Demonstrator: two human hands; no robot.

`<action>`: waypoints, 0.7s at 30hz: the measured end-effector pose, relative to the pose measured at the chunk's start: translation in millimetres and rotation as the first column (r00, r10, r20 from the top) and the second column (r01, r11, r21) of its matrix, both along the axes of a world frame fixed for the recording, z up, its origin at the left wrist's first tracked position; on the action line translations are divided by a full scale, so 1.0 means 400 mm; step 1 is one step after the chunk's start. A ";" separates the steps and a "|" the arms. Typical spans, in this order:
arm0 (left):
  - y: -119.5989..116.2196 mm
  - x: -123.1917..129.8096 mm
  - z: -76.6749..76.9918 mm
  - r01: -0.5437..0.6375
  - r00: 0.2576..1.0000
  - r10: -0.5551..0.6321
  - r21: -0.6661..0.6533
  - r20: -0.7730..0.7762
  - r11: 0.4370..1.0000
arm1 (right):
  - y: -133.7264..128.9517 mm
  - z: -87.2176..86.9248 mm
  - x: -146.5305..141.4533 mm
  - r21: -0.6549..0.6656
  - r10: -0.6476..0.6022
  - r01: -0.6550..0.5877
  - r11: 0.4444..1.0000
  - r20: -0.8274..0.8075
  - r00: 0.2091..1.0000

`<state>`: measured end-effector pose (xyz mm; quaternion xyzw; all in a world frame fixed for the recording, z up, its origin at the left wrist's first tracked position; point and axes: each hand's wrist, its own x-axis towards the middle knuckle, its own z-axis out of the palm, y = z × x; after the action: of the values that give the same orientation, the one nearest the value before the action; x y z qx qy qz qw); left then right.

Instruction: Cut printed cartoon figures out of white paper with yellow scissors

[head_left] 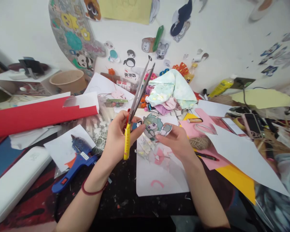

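Near the middle of the view, my left hand (119,135) is closed round the yellow handle of a pair of scissors (138,93), whose blades point up and stand slightly apart. My right hand (175,140) pinches the lower right edge of a paper cutout (153,125) of a green-haired cartoon figure. The left thumb and fingers reach to the cutout's left edge; whether they grip it is hard to tell. Below both hands lies a white sheet (163,180) with pink and pale paper scraps (159,156) and a curved pink strip (157,184) on it.
A blue glue gun (74,170) and a long white case (19,183) lie at the left, below red corrugated card (43,114). Bunched pale cloth (171,88) sits behind the hands. Twine (199,142), a black pen (207,156) and coloured paper (239,180) are at the right.
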<state>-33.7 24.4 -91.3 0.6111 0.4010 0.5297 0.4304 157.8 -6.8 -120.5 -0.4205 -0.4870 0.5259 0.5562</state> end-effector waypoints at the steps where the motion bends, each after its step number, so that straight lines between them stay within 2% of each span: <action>1: 0.001 -0.001 0.000 -0.006 1.000 0.006 0.007 -0.008 1.000 | -0.002 0.000 0.001 0.008 -0.008 0.007 1.000 0.009 1.000; 5: -0.001 -0.005 0.000 0.000 1.000 0.000 -0.006 -0.024 1.000 | -0.003 -0.003 0.006 0.073 -0.113 0.109 0.991 0.043 0.993; 10: -0.007 -0.003 0.000 0.027 0.999 -0.028 -0.024 -0.030 0.999 | -0.004 -0.009 0.013 0.188 -0.283 0.256 0.948 0.132 0.950; 14: -0.008 -0.004 0.002 0.031 0.999 -0.032 -0.032 -0.026 0.999 | -0.008 -0.007 0.010 0.185 -0.292 0.263 0.947 0.156 0.943; 21: -0.018 -0.008 0.008 -0.027 0.998 0.027 -0.002 -0.050 1.000 | -0.019 0.001 0.006 0.154 -0.251 0.233 0.960 0.117 0.961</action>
<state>-37.1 17.1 -88.0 0.6180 0.4204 0.5195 0.4141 160.2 -14.6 -120.3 -0.4721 -0.5040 0.3888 0.6099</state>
